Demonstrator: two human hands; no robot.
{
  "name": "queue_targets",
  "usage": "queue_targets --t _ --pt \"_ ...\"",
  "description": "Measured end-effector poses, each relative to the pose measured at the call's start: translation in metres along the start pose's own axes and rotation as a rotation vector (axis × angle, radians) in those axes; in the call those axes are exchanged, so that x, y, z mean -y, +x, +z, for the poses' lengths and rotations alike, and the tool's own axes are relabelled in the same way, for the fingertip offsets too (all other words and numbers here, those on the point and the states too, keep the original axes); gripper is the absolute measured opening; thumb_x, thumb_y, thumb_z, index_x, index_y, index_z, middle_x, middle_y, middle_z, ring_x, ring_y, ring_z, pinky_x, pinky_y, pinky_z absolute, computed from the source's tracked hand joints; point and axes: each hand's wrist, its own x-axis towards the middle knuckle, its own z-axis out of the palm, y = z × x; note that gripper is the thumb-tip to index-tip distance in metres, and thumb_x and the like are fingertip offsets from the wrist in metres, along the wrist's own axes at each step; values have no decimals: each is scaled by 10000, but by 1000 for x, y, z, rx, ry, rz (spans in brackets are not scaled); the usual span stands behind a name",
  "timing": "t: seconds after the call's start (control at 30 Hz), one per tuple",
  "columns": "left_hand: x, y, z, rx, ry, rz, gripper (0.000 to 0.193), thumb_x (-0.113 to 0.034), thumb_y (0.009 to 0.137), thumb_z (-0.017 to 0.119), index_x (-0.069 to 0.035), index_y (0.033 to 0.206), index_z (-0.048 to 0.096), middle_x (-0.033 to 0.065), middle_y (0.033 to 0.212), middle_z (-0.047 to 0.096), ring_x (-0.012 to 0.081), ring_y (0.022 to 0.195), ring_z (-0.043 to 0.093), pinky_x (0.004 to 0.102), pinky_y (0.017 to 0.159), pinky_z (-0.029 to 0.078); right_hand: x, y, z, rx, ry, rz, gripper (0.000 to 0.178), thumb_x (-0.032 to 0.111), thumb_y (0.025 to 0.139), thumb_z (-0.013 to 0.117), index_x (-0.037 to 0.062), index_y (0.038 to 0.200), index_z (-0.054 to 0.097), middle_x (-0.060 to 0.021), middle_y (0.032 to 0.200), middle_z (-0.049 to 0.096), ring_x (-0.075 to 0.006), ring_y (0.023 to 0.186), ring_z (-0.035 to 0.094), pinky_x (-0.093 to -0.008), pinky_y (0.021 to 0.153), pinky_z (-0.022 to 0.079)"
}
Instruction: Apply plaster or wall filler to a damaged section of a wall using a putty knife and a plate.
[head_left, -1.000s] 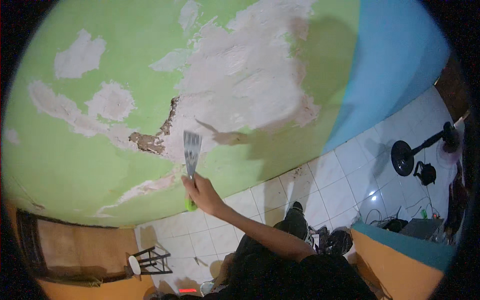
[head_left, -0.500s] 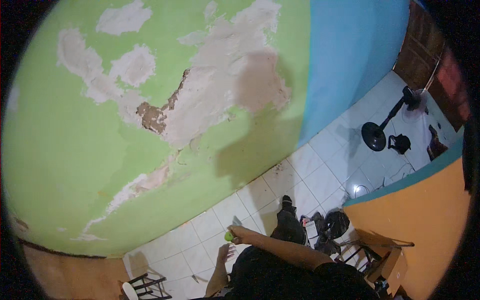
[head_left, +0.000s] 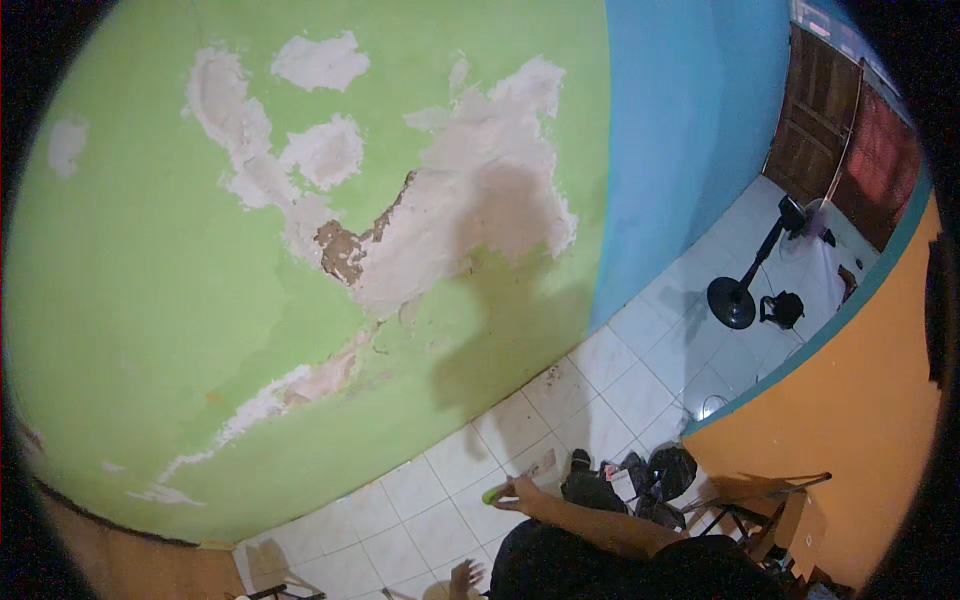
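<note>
My right hand (head_left: 518, 495) is closed round a green-handled putty knife (head_left: 491, 496). Its flat blade seems to stick out past the far side of my fist, over the floor tiles. Below and to the left, my left hand (head_left: 466, 577) is held with its fingers apart and nothing in them. In front of me stands a green wall (head_left: 230, 320) with patches of whitish filler (head_left: 430, 230). A brown, crumbling bare spot (head_left: 341, 252) shows at the edge of the largest patch. Neither hand touches the wall.
Black plastic bags (head_left: 672, 472) and a white packet (head_left: 622, 485) lie by my leg. A folding stand (head_left: 745, 510) leans near the orange half-wall (head_left: 850, 400). Farther right stand a black fan (head_left: 733, 302) and a dark stool-like object (head_left: 783, 309). Stool legs (head_left: 285, 592) show at lower left.
My right hand has moved right and slightly down with the putty knife, whose blade now tilts rightward. My left hand has dropped away from it. The view has shifted, showing more of the door.
</note>
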Motion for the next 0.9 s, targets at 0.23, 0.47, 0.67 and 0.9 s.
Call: queue_targets --t 0.23,0.47,0.67,0.9 --pt "49 21 -54 147 -144 -45 406 -352 922 451 -108 1247 454 122 1189 523 272 1010 542 413 789 483 -2 -28 20 -26 -95 36 278 234 982 345 -18 1061 432 -191 1060 548 -304 1007 571 -458 808 551" --pt "-90 49 49 -595 -111 729 394 -217 902 493 -81 1265 426 117 1112 570 206 904 589 340 674 524 -4 -25 -18 267 -586 -287 305 287 969 396 -6 1021 460 -194 1070 544 -330 987 580 -436 837 535" --pt "-335 -156 273 -505 -169 1569 594 -346 921 463 -127 1419 225 133 1371 347 253 1206 396 499 961 364 20 -17 -22 -10 -65 78 300 248 953 456 -39 1041 475 -181 1084 539 -306 997 569 -381 811 540" --pt "-341 -341 447 828 -50 2358 532 -304 898 471 -99 1366 321 214 1463 195 378 1328 244 542 1051 253 62 -13 -41 55 -63 90 356 324 941 477 -7 1065 434 -176 1093 499 -318 1006 535 -422 798 547"
